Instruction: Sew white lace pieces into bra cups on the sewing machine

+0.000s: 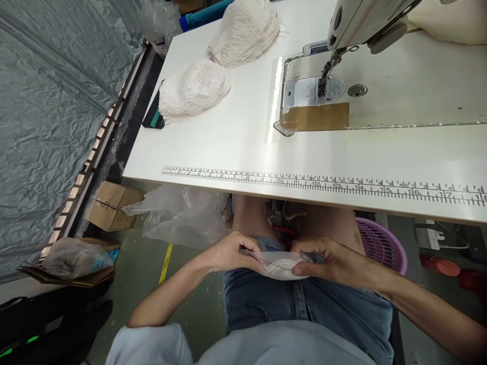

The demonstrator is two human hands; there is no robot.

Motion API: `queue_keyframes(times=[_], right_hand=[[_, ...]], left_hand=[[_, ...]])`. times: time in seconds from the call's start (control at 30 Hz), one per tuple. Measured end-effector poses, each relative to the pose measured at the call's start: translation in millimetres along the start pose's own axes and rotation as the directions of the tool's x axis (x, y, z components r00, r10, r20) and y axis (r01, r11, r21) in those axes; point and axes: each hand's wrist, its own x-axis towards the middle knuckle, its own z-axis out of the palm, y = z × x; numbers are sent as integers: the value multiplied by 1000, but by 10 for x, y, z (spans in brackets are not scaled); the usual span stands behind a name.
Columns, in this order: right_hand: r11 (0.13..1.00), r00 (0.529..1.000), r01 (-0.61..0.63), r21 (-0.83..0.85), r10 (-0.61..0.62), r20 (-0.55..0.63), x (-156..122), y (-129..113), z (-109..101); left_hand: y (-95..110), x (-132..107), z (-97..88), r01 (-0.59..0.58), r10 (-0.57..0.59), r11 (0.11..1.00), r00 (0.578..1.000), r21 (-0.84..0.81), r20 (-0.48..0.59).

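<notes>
A small, pale sheer fabric piece [280, 265] edged with white lace is held over the lap, just below the edge of the white worktop [236, 137]. It is pinched at either end by the left hand [231, 252] and the right hand [327, 259], the fingers of both clamped on it. A heap of white scalloped lace [193, 90] and a cream lace bundle [245, 33] are stacked beside the white sewing machine [361, 20]. Nothing is laid under its needle [323, 83], so the held piece is judged not yet brought to the machine.

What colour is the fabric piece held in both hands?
White, with a cream lace trim; the fabric piece shows best in the head view.
</notes>
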Motion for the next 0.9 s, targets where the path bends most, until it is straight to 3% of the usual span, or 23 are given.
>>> queue_keyframes(times=[0.3, 0.5, 0.63, 0.9], right_hand=[[997, 999, 26, -76, -24, 23, 39, 6, 22], [989, 999, 47, -141, -45, 15, 32, 28, 14], [991, 996, 79, -107, -74, 51, 43, 72, 2], [994, 998, 57, -92, -57, -4, 85, 126, 28]], left_hand=[[127, 27, 45, 19, -23, 997, 998, 73, 59], [70, 138, 131, -94, 93, 994, 995, 60, 22], [67, 129, 127, -62, 62, 998, 998, 8, 9], [48, 109, 104, -46, 46, 999, 999, -1, -3]])
